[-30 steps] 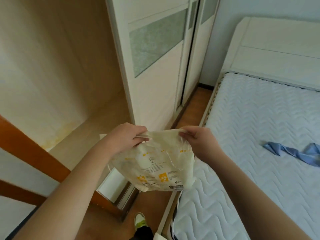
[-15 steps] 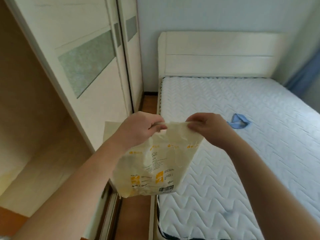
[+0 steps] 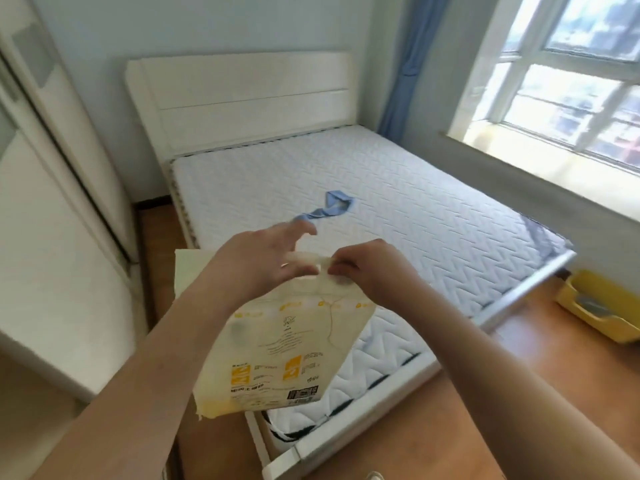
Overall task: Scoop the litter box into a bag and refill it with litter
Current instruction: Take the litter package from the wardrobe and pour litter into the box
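Two hands [image 3: 304,268], one bag [image 3: 277,351], one bed [image 3: 398,209], one blue cloth [image 3: 329,209], one yellow box [image 3: 602,306].

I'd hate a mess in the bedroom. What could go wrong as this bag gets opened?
Both hands, left and right, pinch the litter bag at its top edge only, over the mattress. If it tears suddenly or slips, litter may spill onto the bed rather than near the yellow litter box.

Held up over the near corner of the bed [image 3: 398,209] by both hands, a cream bag [image 3: 277,351]; beyond it, open mattress with only a blue cloth strip [image 3: 329,207] lying flat; hemmed on the left by the wardrobe [image 3: 52,237], with a narrow floor strip between; to the right, bare floor up to a yellow bin [image 3: 595,306] under the window wall.
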The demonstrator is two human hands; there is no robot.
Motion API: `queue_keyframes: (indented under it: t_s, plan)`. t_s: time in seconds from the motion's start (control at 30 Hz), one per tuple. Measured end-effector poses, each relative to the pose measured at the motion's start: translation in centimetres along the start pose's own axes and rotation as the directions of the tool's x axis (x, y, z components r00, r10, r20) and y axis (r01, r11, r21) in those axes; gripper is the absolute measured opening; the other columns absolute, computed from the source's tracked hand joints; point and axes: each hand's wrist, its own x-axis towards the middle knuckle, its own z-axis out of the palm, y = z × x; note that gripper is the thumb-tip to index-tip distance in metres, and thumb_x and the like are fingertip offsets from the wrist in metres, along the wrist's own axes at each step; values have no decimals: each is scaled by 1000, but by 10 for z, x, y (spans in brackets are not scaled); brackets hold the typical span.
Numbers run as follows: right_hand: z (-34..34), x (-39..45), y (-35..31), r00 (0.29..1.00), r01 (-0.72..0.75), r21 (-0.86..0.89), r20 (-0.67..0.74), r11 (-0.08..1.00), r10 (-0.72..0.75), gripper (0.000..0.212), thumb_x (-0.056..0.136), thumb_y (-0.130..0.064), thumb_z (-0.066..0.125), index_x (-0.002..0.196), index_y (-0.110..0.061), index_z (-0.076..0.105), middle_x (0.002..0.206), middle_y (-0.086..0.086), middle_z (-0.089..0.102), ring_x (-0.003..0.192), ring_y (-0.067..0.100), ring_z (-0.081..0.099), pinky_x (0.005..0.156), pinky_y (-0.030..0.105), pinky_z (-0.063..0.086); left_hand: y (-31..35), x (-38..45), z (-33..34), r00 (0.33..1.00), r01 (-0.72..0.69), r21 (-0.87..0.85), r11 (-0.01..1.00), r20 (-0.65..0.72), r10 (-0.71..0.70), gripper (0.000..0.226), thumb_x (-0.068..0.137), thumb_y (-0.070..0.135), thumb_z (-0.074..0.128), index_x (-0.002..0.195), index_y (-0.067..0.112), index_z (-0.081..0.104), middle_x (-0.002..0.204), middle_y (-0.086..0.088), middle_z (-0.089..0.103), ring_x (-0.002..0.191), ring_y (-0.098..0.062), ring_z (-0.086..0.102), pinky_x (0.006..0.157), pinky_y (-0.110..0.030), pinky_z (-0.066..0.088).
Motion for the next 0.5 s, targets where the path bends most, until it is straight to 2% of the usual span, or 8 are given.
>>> queue_keyframes:
  t_s: [0.07,0.13,0.23,0.3,0.37,0.5]
  plan:
    - [-8,-18,17,999,-37,-6,1,999,37,16,92,-39,56,90,-32,70,72,-7,62,72,16,58,60,26,42,12,9,7,989,-3,64,998,146,-7,63,79,71,55,131,41,36,109,12,58,96,-15,60,74,-30,42]
    - [-16,-35,35,995,-96,-7,-5,995,96,16,92,-40,56,93,-34,71,74,-7,63,73,16,59,61,25,44,27,18,19,975,-38,115,993,220,12,62,75,70,61,125,38,45,106,8,64,98,-16,60,73,-29,41]
    - [-23,-62,64,986,-168,-53,-8,984,168,18,93,-41,53,95,-37,70,80,-8,66,78,16,59,67,28,48,56,31,37,957,-97,85,992,281,69,55,69,65,72,113,36,56,102,7,67,96,-15,60,71,-29,42]
    - [-29,-86,93,971,-237,-56,-50,970,234,19,92,-43,53,95,-37,70,79,-9,64,80,16,58,65,27,45,80,41,51,943,-140,51,989,312,117,48,69,58,75,107,36,58,101,8,67,93,-14,59,71,-28,42]
    - [-34,-112,123,951,-299,-37,-88,954,295,17,91,-43,55,94,-37,71,79,-10,64,81,16,59,63,26,43,104,55,66,928,-173,37,984,340,151,39,73,52,73,104,37,57,101,5,66,90,-15,58,71,-28,43]
    - [-44,-166,180,902,-420,-34,-127,907,413,18,92,-41,56,97,-35,71,91,-5,69,84,16,60,73,31,49,164,92,99,898,-258,79,963,387,209,19,83,43,64,98,32,61,93,4,65,84,-15,58,72,-29,46]
